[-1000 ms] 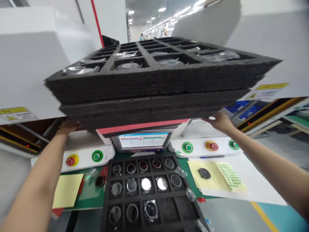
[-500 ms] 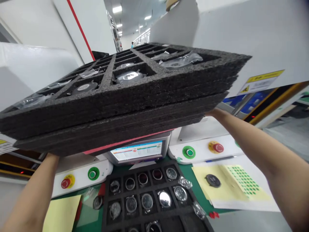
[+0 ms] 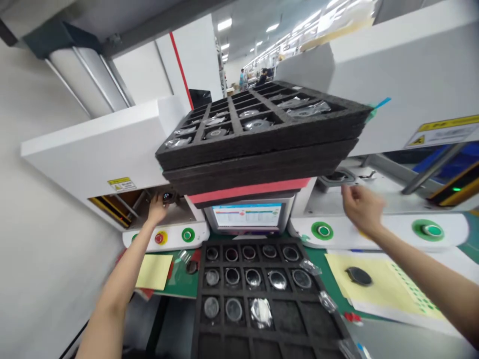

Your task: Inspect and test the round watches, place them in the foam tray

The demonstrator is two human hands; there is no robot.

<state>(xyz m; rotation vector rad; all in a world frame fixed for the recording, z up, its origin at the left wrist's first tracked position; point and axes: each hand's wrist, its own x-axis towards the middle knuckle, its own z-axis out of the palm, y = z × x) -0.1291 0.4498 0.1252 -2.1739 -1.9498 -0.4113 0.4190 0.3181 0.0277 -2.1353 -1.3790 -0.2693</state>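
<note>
On the left, my left hand reaches into the opening of the left white machine. Its fingers are closed at the edge of a round dark watch with a lit display. My right hand is in front of the right machine, slightly blurred, with its fingers curled in. Whatever it may hold is hidden. Just beyond it is a grey fixture with a dark round part in it. Below, between my arms, a black foam tray holds several round watch heads in its compartments.
A stack of black foam trays rises above the monitor. Green buttons and a red button line the machine fronts. Another watch head lies on yellow paper at right. Plastic wrap lies by the tray.
My view has drawn back, so the tray stack looks smaller. Both hands, hidden behind the stack before, now show at the two machines. The right machine's light has turned from red to green.
</note>
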